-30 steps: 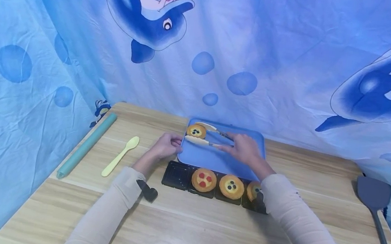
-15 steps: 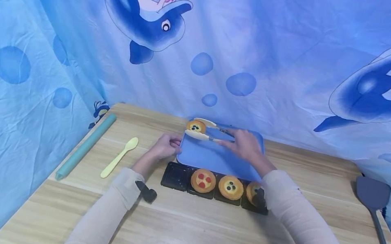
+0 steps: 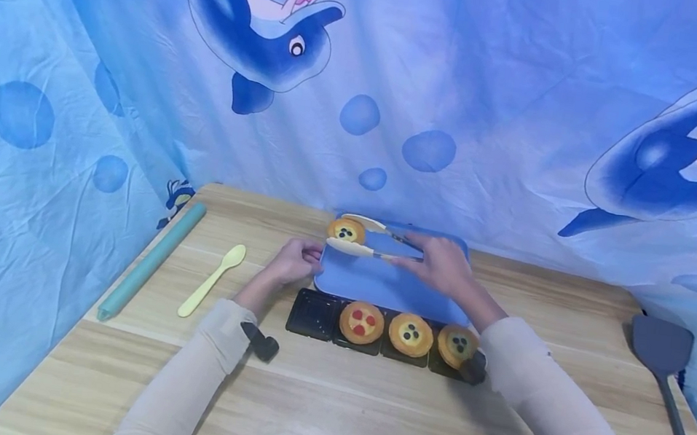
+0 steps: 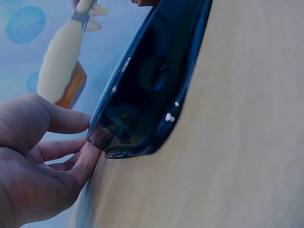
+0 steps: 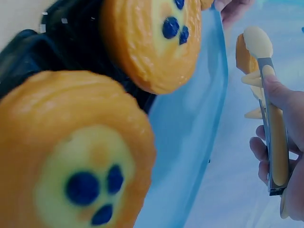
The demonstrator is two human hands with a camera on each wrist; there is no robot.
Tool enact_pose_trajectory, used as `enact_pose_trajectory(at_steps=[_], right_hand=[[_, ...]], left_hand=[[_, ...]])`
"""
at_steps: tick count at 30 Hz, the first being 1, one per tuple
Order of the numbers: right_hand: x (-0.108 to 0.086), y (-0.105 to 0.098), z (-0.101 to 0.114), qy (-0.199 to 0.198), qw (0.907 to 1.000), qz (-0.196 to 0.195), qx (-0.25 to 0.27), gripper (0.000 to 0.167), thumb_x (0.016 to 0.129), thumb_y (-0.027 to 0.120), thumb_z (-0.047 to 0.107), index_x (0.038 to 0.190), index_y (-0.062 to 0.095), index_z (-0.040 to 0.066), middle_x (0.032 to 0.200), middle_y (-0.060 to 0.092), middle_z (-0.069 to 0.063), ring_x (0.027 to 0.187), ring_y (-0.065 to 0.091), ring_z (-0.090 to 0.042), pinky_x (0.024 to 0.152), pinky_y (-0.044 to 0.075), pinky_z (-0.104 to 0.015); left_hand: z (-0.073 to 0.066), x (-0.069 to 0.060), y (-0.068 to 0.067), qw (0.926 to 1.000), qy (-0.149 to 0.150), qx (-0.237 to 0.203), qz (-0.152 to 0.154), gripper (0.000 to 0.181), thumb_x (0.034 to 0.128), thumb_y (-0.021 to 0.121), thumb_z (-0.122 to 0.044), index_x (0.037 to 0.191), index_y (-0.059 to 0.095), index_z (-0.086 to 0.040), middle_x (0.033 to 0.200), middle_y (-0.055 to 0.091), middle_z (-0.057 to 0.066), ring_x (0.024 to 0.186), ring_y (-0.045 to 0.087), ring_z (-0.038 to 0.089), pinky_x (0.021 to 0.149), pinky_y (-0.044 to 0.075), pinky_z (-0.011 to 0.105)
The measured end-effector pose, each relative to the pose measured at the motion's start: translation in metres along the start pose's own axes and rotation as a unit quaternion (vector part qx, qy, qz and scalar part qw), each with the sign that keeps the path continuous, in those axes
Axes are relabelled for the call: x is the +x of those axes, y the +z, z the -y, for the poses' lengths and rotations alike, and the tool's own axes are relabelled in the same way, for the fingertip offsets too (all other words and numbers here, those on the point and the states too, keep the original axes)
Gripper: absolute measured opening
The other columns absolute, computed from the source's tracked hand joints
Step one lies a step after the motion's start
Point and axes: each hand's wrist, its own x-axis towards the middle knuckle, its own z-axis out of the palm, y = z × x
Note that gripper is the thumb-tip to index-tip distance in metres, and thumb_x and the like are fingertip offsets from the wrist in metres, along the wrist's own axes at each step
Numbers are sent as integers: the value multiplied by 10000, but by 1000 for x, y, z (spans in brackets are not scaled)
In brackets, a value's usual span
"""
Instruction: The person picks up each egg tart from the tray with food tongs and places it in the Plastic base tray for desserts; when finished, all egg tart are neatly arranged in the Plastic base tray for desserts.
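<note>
My right hand [image 3: 442, 263] grips a pair of tongs [image 3: 408, 241] with cream-coloured tips. Between those tips is an egg tart [image 3: 345, 231] with dark blue berries; the right wrist view shows the tart [image 5: 245, 54] held up off the blue tray [image 5: 180, 142]. My left hand [image 3: 294, 262] is at the left edge of the blue tray [image 3: 380, 280], thumb and fingers [image 4: 71, 119] pinching its rim. In front of that tray lies a black sectioned tray [image 3: 314, 314]. It holds a red-topped tart [image 3: 362, 323] and two berry tarts, one of them a berry tart [image 3: 411, 335] in the middle.
A yellow spoon [image 3: 212, 280] and a green rolling pin [image 3: 151, 261] lie on the left of the wooden table [image 3: 322, 420]. At the right edge is a spatula [image 3: 678, 397] with a dark head. A dolphin-print curtain [image 3: 511, 85] hangs close behind the blue tray.
The tongs and the tart between them have shifted slightly up and left. My right forearm has moved a little right, uncovering more of the rightmost tart. The left hand stays at the tray's edge.
</note>
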Motion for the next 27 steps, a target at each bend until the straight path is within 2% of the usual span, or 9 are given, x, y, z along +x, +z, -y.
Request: enact_pose_trajectory(at_steps=[3, 5, 7, 11, 13, 18, 21, 24, 27], right_hand=[[-9, -2, 2, -199, 9997, -96, 84, 626, 888, 697, 496, 1350, 614, 82, 1044, 727, -121, 423, 358, -102, 530, 474, -310], [-15, -4, 5, -270, 9995, -97, 151, 623, 885, 705, 485, 1337, 620, 65, 1150, 706, -130, 446, 385, -97, 586, 501, -324], [-21, -7, 9, -303, 9993, -60, 218, 622, 880, 716, 472, 1329, 622, 53, 1129, 712, -131, 466, 405, -91, 600, 507, -327], [-34, -12, 19, -352, 9986, 11, 397, 630, 867, 740, 448, 1315, 624, 19, 1081, 718, -133, 473, 410, -81, 576, 478, -304], [-39, -14, 25, -393, 9982, 51, 456, 629, 865, 741, 447, 1309, 628, 15, 991, 724, -110, 464, 402, -71, 535, 454, -291], [-50, -14, 38, -578, 9965, 156, 578, 618, 870, 744, 430, 1311, 627, 12, 940, 716, -81, 444, 365, -51, 539, 440, -281], [-56, -12, 45, -658, 9954, 269, 636, 604, 878, 740, 420, 1318, 625, 23, 1087, 717, -99, 459, 388, -34, 631, 472, -291], [-61, -10, 50, -667, 9947, 383, 680, 589, 881, 739, 413, 1321, 627, 38, 1240, 671, -113, 486, 452, 1, 669, 502, -315], [-65, -9, 53, -685, 9946, 434, 652, 588, 876, 743, 413, 1318, 630, 40, 1260, 661, -110, 526, 511, 30, 670, 522, -322]], left_hand=[[1, 0, 1, 10000, 3, 30, 15, 526, 807, 669, 75, 1308, 520, 140, 1141, 606, 245, 1040, 595, 350, 927, 525, 395], [1, 0, 1, 10000, 12, 73, 13, 524, 802, 665, 79, 1302, 522, 140, 1132, 607, 239, 1027, 597, 338, 914, 531, 382], [0, -1, 1, 10000, 1, 90, 2, 513, 795, 648, 90, 1292, 529, 141, 1114, 612, 227, 999, 601, 316, 887, 538, 358], [0, 0, 1, 10000, -56, 11, -27, 575, 727, 517, 166, 1301, 523, 147, 1081, 609, 212, 948, 590, 280, 844, 538, 316], [0, 0, 0, 10000, -76, 18, -53, 631, 686, 472, 184, 1314, 514, 147, 1081, 607, 215, 953, 588, 285, 850, 537, 324], [0, -1, -2, 9998, -20, 169, -66, 585, 734, 583, 140, 1316, 524, 132, 1130, 603, 233, 1035, 590, 334, 928, 522, 391], [2, 0, -3, 9999, 49, 133, -31, 549, 771, 642, 97, 1307, 531, 138, 1145, 600, 245, 1049, 583, 348, 944, 510, 409], [2, 2, -3, 10000, 47, 55, 3, 534, 797, 671, 64, 1305, 527, 145, 1138, 603, 241, 1028, 582, 334, 931, 514, 396], [2, 2, -2, 10000, 14, -27, 42, 528, 806, 689, 57, 1300, 526, 150, 1133, 606, 243, 1017, 589, 327, 922, 523, 384]])
